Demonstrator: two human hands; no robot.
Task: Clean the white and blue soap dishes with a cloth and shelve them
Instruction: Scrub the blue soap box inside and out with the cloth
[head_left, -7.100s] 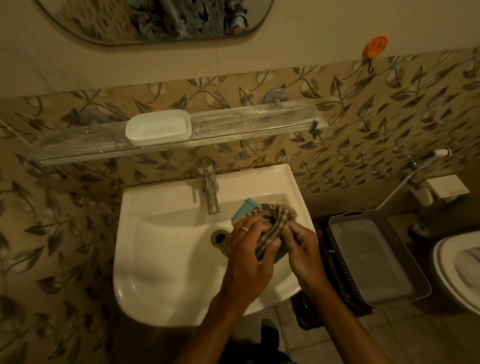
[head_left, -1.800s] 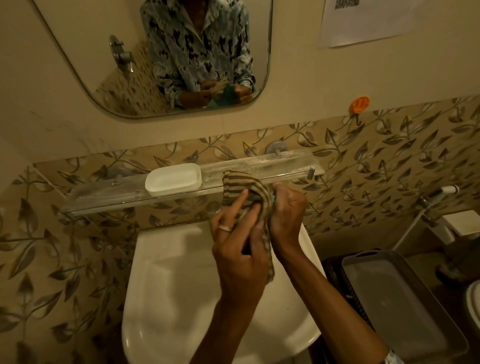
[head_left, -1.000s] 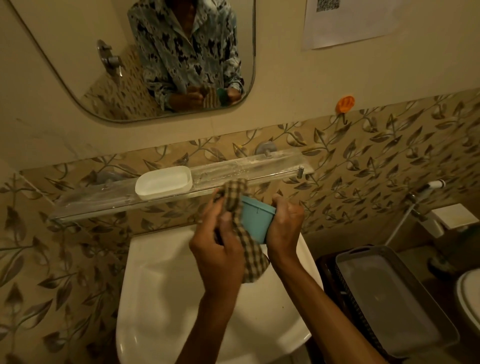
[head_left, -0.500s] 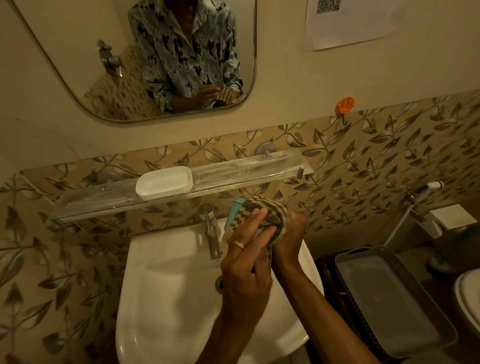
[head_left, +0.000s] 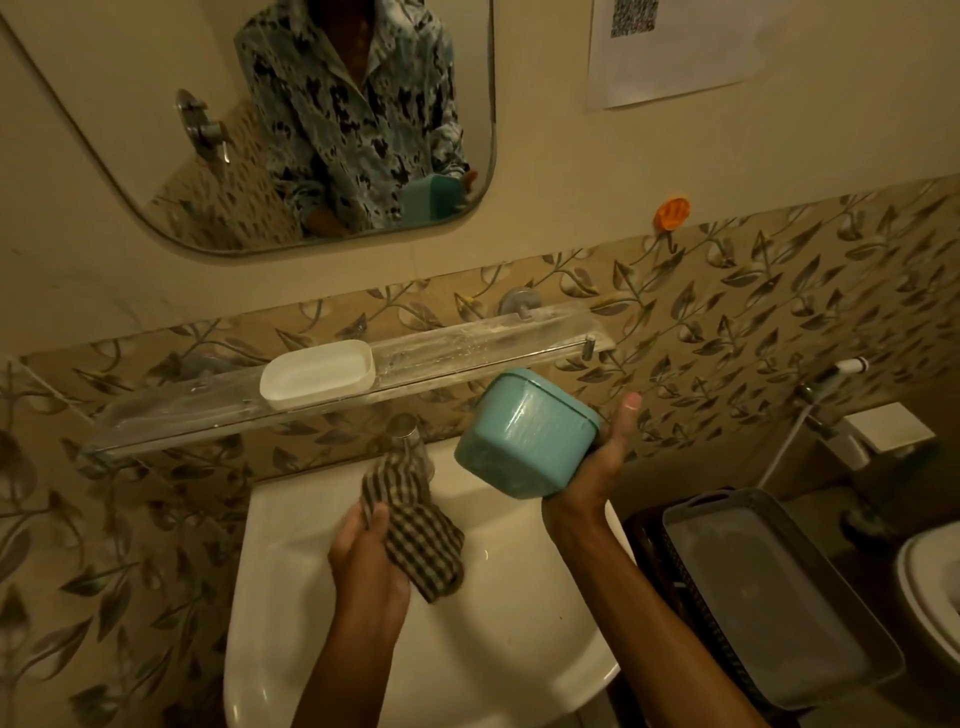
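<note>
While apart, hands (head_left: 597, 467) gripping dish (head_left: 524, 431), cloth (head_left: 415, 525)

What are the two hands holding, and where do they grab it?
The right hand cups the blue soap dish by its right side. The left hand grips the checked cloth by its left part.

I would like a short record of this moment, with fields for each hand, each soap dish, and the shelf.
left hand: holds checked brown cloth over white ceramic sink
right hand: holds blue plastic soap dish, tilted, below the shelf's right part
white plastic soap dish: rests on the shelf, left of centre
clear glass wall shelf: right part bare
cloth and blue dish: apart
</note>
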